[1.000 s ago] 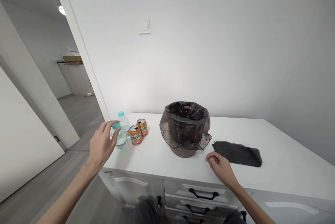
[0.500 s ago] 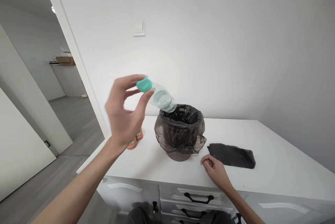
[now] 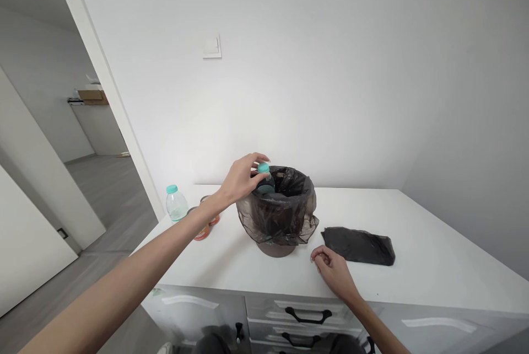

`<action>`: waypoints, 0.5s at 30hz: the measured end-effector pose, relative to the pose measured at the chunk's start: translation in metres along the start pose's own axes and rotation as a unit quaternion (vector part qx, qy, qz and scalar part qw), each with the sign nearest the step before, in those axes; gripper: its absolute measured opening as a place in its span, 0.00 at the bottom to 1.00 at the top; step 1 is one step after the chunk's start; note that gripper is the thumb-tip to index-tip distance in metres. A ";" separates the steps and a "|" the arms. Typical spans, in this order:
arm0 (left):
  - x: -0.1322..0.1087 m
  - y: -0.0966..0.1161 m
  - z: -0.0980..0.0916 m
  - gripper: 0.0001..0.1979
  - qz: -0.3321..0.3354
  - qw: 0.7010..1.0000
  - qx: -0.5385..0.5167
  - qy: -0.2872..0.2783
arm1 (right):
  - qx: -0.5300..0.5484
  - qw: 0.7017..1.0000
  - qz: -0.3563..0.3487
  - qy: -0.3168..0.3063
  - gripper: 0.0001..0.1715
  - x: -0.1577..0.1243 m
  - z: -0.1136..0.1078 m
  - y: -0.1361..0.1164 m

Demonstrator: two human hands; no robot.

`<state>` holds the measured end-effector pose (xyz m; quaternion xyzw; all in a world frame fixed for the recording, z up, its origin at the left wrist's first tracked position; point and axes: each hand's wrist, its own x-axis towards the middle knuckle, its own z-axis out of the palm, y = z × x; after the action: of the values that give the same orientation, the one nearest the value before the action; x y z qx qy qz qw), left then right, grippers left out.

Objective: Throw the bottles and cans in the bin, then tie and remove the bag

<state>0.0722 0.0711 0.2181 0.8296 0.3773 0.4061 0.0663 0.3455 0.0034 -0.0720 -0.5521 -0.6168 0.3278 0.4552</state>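
A clear plastic bottle point(image 3: 266, 184) with a teal cap hangs inside the mouth of a small trash bin point(image 3: 278, 249). My left hand point(image 3: 244, 176) pinches it near the cap, just above the left part of the rim. A dark translucent bag point(image 3: 285, 216) lines the bin and drapes over its outside. The lower part of the bottle is hidden in the bin. My right hand point(image 3: 334, 270) rests loosely curled on the white top, to the right of the bin. Its fingers are folded, and nothing shows in them.
At the left, another clear bottle point(image 3: 177, 204) with a teal cap stands beside orange cans point(image 3: 202, 232), partly behind my left forearm. A folded dark bag point(image 3: 359, 245) lies right of the bin on the white cabinet top point(image 3: 430, 255). The wall rises behind.
My left hand has moved right and down, taking the bottle from a tilted position outside the bin into its mouth. The right hand stays on the top.
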 end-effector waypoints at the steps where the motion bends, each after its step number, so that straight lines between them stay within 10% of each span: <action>1: 0.000 -0.003 0.000 0.15 -0.004 1.000 0.001 -0.010 | 0.002 1.000 0.000 0.001 0.14 0.000 0.000 0.000; 15: 0.015 -0.017 0.012 0.18 -0.062 0.978 0.117 -0.160 | 0.000 1.000 -0.007 0.005 0.13 -0.002 -0.001 -0.005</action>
<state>0.0766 0.0959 0.2129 0.8610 0.4571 0.2166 0.0531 0.3440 0.0009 -0.0671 -0.5495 -0.6185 0.3220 0.4603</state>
